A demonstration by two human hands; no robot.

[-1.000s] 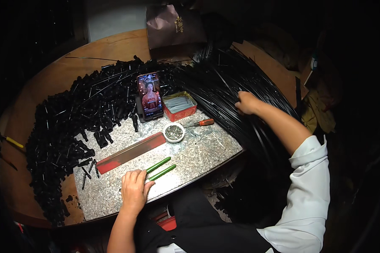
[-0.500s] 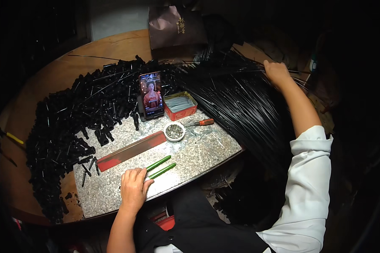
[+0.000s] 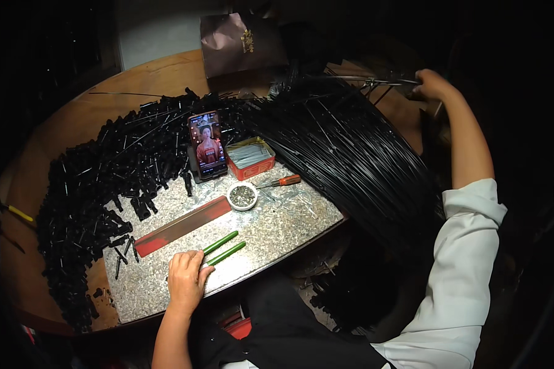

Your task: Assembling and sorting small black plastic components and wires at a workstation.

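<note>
Near the front edge of the stone slab, my left hand (image 3: 186, 281) is closed over the head end of a tool with two parallel green handles (image 3: 223, 247), which look like pliers. The palm and fingers hide its jaws. My right arm reaches far right, and my right hand (image 3: 434, 85) grips the ends of a few long thin rods (image 3: 375, 80) that point left over a big heap. That heap holds many long thin black rods (image 3: 357, 144), lying side by side. The gripped rods are partly blurred and dark, so their exact kind is unclear.
A pile of short black jointed parts (image 3: 98, 166) covers the left. On the slab (image 3: 277, 215) are a phone on a stand (image 3: 207, 147), a red tin of thin metal pins (image 3: 251, 161), a white bowl (image 3: 242, 196), a screwdriver (image 3: 286, 181) and a red-brown bar (image 3: 181, 226). Behind stands a bag (image 3: 240, 49).
My right hand has moved outward to the right and slightly up, drawing thin rods off the heap. My left hand stays on the green-handled tool. The whole view has shifted slightly.
</note>
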